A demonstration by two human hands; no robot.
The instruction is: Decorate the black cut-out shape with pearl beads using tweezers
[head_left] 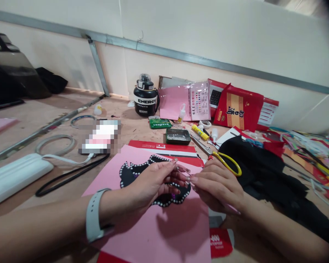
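A black cut-out shape [129,176] edged with white pearl-like beads lies on a pink sheet of paper [178,239]. My left hand [160,179] hovers over it with curled fingers, its fingertips close to the right hand's. Whatever those left fingers hold is too small to make out. My right hand [216,182] is closed on a slim pinkish pen-like stick [231,209], whose end shows below the palm. Between the two hands, fine detail is blurred. Just beyond the paper sits an open dark tin [178,136] with small pale pieces inside.
Yellow-handled scissors [227,163] and black cloth [259,171] lie right. A glue stick [200,132], glue bottle [181,113], green tin lid [160,123] and black flask [145,98] stand behind. Left are a phone [100,137], black strap [68,179] and white power strip [19,179].
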